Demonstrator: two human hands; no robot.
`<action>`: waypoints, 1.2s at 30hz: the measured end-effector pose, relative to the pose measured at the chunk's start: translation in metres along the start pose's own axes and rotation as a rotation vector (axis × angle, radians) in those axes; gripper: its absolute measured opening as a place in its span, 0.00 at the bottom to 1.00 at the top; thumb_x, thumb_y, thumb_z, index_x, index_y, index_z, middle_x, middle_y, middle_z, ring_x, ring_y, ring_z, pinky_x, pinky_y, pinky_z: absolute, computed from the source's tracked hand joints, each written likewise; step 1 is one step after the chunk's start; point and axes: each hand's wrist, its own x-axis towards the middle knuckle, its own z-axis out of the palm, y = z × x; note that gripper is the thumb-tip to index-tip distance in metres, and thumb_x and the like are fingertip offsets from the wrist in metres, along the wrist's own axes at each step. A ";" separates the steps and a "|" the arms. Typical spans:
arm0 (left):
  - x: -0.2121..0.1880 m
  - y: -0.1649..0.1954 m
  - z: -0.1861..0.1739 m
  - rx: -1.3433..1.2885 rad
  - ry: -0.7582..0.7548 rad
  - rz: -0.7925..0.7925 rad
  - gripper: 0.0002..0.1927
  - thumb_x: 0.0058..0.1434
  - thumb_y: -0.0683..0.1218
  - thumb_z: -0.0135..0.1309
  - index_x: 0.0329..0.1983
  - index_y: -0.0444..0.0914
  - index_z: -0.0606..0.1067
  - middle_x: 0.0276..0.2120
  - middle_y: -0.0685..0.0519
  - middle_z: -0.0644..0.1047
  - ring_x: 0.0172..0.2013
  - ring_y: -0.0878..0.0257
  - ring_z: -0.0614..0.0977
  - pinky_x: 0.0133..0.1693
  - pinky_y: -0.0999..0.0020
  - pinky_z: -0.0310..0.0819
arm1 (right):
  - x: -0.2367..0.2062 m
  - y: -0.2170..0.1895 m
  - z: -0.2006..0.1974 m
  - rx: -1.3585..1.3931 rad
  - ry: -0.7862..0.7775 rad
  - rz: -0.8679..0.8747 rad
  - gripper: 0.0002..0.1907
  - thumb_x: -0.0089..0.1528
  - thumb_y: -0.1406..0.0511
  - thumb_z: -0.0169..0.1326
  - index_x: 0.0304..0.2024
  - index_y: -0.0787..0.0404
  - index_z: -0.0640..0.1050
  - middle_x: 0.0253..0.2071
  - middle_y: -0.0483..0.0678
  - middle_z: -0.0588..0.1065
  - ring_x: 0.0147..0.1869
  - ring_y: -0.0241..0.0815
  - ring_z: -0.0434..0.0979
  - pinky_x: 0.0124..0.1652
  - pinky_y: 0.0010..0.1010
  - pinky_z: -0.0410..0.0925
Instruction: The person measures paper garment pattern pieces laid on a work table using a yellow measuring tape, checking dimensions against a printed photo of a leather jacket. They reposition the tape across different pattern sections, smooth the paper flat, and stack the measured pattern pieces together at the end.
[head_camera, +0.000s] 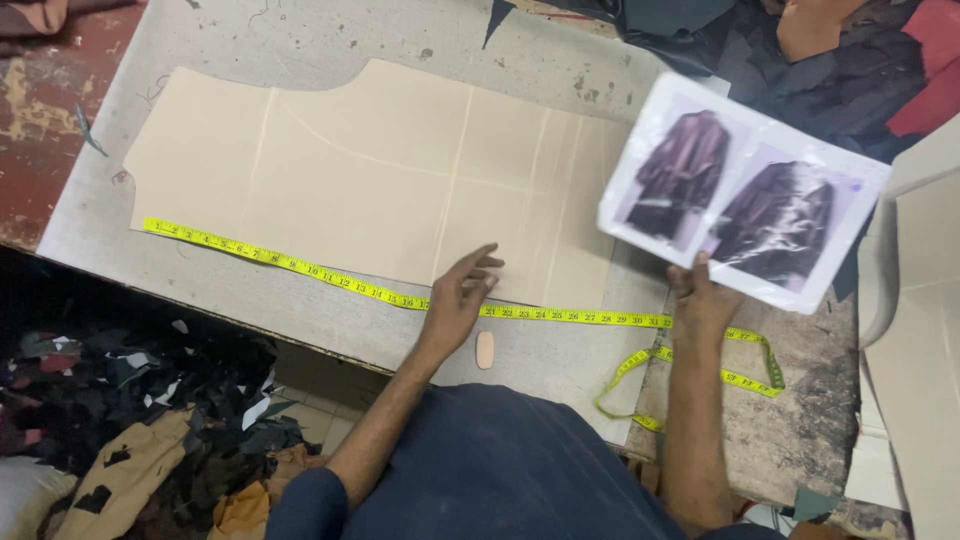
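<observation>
— Fingers (480, 262) of the left hand (458, 298) lie stretched out and close together, flat on the near edge of the tan pattern piece (370, 175), right where the yellow measuring tape (300, 266) runs along it.

— Pinching anything?

— No, just pressing down; the palm covers the tape at that spot. The right hand (703, 300) is different: its fingers are curled under the lower edge of a glossy sheet with two pictures of dark coats (742, 192), thumb on top, holding it up tilted above the table.

— Where does the pattern sit from those left fingers?

— It spreads away beyond the fingertips and out to both sides, flat on the grey table covering (300, 35), with faint lines drawn across it. The tape goes off to the left of the fingers along the pattern's edge, and to the right it passes under the right hand, then loops loosely behind that wrist.

— And nearer than the fingers?

— A small pale oval piece (485, 350), like tailor's chalk, lies just behind the left hand, beside the wrist. Further out, dark scraps (140, 380) are heaped on the floor to the left, and dark and red material (860, 50) is piled beyond the held sheet.
</observation>
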 end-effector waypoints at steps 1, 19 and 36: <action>-0.007 0.001 -0.003 0.028 -0.036 -0.007 0.24 0.66 0.37 0.50 0.66 0.43 0.71 0.54 0.50 0.80 0.49 0.59 0.83 0.50 0.62 0.84 | 0.015 -0.010 -0.003 -0.002 0.022 -0.028 0.23 0.67 0.71 0.56 0.61 0.61 0.64 0.46 0.53 0.76 0.38 0.41 0.82 0.39 0.29 0.80; -0.058 -0.044 -0.088 0.812 0.305 0.371 0.23 0.57 0.47 0.65 0.56 0.36 0.78 0.59 0.45 0.73 0.63 0.45 0.70 0.62 0.48 0.64 | -0.168 0.010 0.086 -0.961 -0.438 -0.528 0.11 0.62 0.72 0.59 0.47 0.61 0.82 0.41 0.50 0.82 0.39 0.43 0.84 0.39 0.30 0.75; -0.074 -0.085 -0.061 0.864 0.296 0.351 0.16 0.62 0.45 0.64 0.53 0.39 0.81 0.59 0.47 0.75 0.64 0.49 0.72 0.65 0.49 0.65 | -0.157 0.037 0.057 -1.012 -0.437 -0.476 0.08 0.60 0.68 0.63 0.43 0.57 0.84 0.42 0.42 0.79 0.35 0.34 0.80 0.32 0.25 0.73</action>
